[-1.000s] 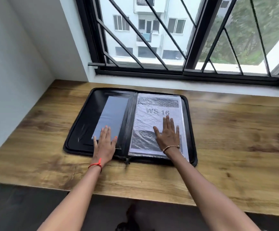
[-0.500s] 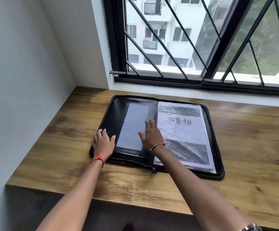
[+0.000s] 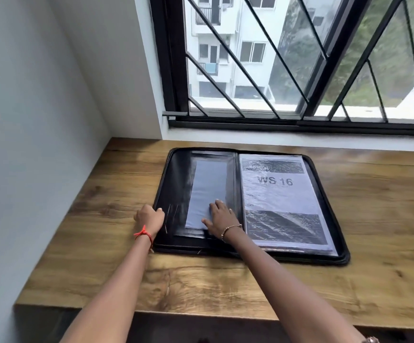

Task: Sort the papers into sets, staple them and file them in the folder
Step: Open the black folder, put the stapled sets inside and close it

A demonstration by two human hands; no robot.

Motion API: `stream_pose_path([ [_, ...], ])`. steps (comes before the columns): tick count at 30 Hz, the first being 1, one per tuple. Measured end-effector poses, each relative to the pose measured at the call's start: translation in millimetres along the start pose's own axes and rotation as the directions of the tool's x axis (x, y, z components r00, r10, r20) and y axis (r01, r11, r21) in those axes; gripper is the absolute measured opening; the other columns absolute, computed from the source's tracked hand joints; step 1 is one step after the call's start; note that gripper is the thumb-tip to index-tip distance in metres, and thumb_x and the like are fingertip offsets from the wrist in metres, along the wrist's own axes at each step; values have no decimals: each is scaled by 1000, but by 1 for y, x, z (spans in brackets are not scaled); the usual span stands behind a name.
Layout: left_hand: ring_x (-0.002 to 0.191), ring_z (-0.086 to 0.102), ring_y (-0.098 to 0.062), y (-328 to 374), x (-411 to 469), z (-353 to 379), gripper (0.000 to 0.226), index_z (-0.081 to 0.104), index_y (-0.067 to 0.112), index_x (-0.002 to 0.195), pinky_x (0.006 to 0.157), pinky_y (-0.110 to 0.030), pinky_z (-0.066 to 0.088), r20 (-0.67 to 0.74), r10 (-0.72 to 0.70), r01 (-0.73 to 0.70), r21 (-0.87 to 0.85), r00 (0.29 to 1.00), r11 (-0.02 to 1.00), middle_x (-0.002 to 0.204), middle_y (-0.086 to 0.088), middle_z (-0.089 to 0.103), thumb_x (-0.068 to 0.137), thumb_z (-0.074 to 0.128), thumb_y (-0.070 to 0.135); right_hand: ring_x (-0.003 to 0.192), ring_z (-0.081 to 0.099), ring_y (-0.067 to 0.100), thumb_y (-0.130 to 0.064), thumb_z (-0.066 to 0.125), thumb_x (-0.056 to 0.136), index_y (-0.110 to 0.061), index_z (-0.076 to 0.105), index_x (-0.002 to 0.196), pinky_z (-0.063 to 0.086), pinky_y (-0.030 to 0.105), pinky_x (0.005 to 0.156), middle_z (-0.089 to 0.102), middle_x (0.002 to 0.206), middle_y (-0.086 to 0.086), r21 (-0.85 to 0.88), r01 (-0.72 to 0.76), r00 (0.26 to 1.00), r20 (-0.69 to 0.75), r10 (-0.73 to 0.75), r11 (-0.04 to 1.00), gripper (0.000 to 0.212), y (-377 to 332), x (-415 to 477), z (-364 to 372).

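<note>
Folder (image 3: 176, 179): glossy black rectangle, rounded corners, crinkled clear sleeve (image 3: 281, 201)

The black zip folder (image 3: 176, 184) lies open and flat on the wooden desk (image 3: 374, 219), near the window wall. On its right half, clear sleeves hold papers. The top paper (image 3: 275, 194) reads "WS 16" between grey picture bands. Its left half is a glossy black pocket with a pale upright panel (image 3: 208, 189).
</note>
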State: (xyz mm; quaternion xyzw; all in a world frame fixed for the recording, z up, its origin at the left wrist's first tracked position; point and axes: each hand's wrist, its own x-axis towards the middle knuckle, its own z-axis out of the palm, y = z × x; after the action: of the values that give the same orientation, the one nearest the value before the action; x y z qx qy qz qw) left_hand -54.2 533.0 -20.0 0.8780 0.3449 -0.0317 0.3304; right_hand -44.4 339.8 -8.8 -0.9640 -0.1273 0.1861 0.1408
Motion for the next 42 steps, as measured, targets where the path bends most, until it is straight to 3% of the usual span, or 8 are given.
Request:
stream_pose_path([
  [6, 97, 58, -41, 8, 3, -11, 32, 66, -9, 91, 81, -38, 44, 23, -25, 29, -208, 999, 978, 98, -28, 65, 85, 60, 21, 140, 23, 25, -35, 45, 95, -2, 34, 135, 25, 38, 113, 20, 151, 13, 101, 13, 998, 55, -18, 995, 53, 4, -6, -15],
  [10, 86, 63, -35, 20, -4, -27, 33, 67, 0, 76, 71, -37, 48, 34, 14, -1, -353, 999, 936, 84, -22, 68, 59, 61, 27, 133, 33, 28, -31, 47, 95, 2, 38, 133, 26, 32, 111, 33, 141, 16, 178, 10, 996, 83, -25, 984, 51, 11, -14, -27],
  [21, 88, 62, -36, 99, -63, -62, 10, 62, 13, 74, 72, -34, 48, -248, 68, -132, -253, 966, 959, 89, -15, 68, 66, 65, 10, 130, 39, 28, -28, 47, 96, 4, 41, 134, 28, 29, 104, 42, 139, 19, 306, 90, 994, -89, -65, 948, 50, 55, -44, -74],
  [26, 86, 63, -33, 156, -127, -66, 11, 69, 9, 83, 68, -33, 45, -266, 248, -311, -228, 932, 923, 87, -16, 69, 73, 64, 11, 116, 54, 30, -24, 52, 93, 3, 57, 119, 42, 35, 98, 58, 124, 19, 448, 141, 964, -264, -20, 883, 38, 94, -62, -90],
  [29, 71, 59, -22, 187, -168, -60, 19, 65, 10, 71, 61, -28, 40, -223, 358, -411, -280, 907, 868, 72, -8, 63, 84, 62, 24, 101, 62, 35, -18, 55, 92, 7, 62, 108, 52, 46, 85, 63, 113, 23, 611, 175, 933, -352, 68, 772, 30, 119, -73, -103],
  [32, 51, 60, -3, 208, -204, -39, 22, 63, 12, 72, 52, -22, 51, -106, 451, -434, -526, 886, 731, 74, -5, 64, 92, 53, 15, 87, 67, 41, -13, 53, 93, 4, 61, 99, 57, 37, 58, 62, 101, 26, 820, 202, 933, -328, 150, 536, 20, 141, -89, -122],
  [37, 89, 65, -9, 209, -232, 23, 22, 68, 7, 109, 71, -13, 48, 186, 711, -594, -430, 679, 680, 104, -6, 70, 92, 54, 6, 50, 62, 16, -29, 48, 95, -5, 60, 92, 50, 26, 43, 64, 72, 7, 951, 208, 893, -279, 352, 228, 27, 180, -109, -154],
  [42, 116, 57, -16, 175, -226, 87, 32, 65, 4, 116, 90, -7, 34, 400, 684, -678, -184, 610, 712, 124, -9, 61, 85, 60, 1, 55, 49, 17, -25, 61, 86, -12, 58, 64, 45, 31, 61, 55, 63, 6, 931, -59, 850, -143, 507, 361, 26, 247, -122, -139],
])
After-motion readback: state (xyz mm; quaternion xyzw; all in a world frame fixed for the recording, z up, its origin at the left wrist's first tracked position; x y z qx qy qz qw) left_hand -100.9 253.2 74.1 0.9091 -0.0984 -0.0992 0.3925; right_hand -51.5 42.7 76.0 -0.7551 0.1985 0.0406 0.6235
